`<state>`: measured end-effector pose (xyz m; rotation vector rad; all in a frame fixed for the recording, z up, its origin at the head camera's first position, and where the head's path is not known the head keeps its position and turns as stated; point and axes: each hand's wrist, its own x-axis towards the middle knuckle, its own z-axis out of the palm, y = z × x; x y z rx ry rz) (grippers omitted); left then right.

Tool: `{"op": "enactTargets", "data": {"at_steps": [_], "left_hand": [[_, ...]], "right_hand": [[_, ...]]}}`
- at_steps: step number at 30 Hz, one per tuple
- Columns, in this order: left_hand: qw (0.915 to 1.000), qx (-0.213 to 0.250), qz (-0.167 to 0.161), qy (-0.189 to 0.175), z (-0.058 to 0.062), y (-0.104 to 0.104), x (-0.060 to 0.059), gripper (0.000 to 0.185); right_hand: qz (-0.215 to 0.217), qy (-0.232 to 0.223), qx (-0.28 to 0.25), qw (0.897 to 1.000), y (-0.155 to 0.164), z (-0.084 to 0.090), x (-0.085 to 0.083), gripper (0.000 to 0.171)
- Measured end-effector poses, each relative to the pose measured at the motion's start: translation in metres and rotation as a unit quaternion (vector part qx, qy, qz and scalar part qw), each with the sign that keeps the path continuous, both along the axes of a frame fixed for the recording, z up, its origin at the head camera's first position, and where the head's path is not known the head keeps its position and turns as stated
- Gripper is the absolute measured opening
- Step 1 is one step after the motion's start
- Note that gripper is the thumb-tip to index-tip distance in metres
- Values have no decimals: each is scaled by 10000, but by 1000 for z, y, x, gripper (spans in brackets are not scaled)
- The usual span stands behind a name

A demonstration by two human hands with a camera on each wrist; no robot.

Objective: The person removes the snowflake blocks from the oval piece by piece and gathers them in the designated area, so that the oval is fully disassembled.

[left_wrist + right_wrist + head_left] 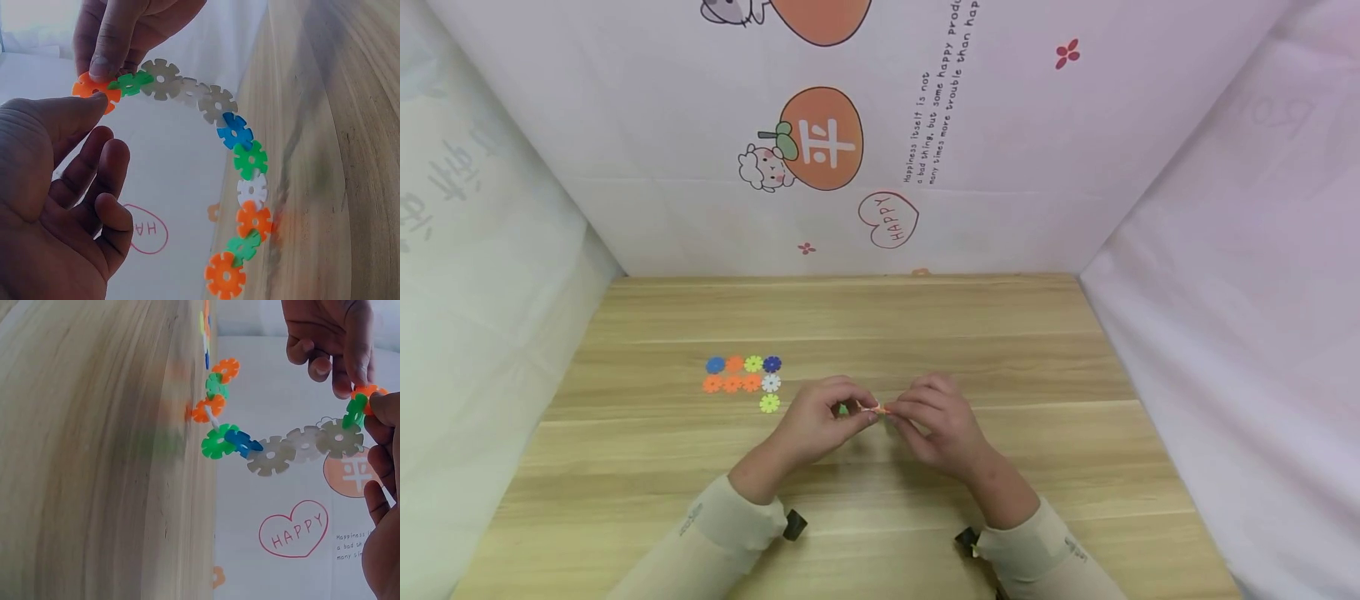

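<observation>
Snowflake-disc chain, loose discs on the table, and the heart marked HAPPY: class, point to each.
Snowflake-disc chain (236,130): left wrist view, on its blue disc.
Loose discs (743,376): head view, middle of the group.
Heart marked HAPPY (294,537): right wrist view, on its lettering.

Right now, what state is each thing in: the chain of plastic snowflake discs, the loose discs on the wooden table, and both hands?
Chain of interlocked plastic snowflake discs: joined, curved, held up by one end.
Orange end disc: pinched by both hands.
Loose coloured discs: flat on wooden table, unlinked.
Left hand: pinching.
Right hand: pinching.
</observation>
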<state>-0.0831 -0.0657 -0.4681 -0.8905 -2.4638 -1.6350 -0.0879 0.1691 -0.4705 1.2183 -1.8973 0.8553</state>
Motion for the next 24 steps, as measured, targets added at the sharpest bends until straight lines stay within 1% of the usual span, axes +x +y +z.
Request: {"op": "enactTargets", "data": {"at_steps": [7, 11, 15, 17, 21, 24], "left_hand": [[9999, 96, 2, 52, 1, 1, 0, 6], [9997, 227, -41, 86, 0, 2, 1, 8], [9995, 322, -38, 18, 0, 2, 2, 9], [9994, 344, -13, -17, 0, 2, 2, 9], [9992, 391, 35, 14, 0, 1, 3, 11], [9990, 441, 54, 86, 0, 1, 3, 12]], "right_hand": [[12, 30, -16, 10000, -1, 2, 1, 19], [-17, -54, -65, 10000, -1, 0, 1, 19], [-61, -181, -137, 9997, 1, -2, 0, 18], [-88, -304, -122, 9994, 2, -4, 0, 22], [-119, -648, 30, 9978, 3, -7, -1, 37], [-110, -862, 124, 9961, 3, -10, 0, 41]]}}
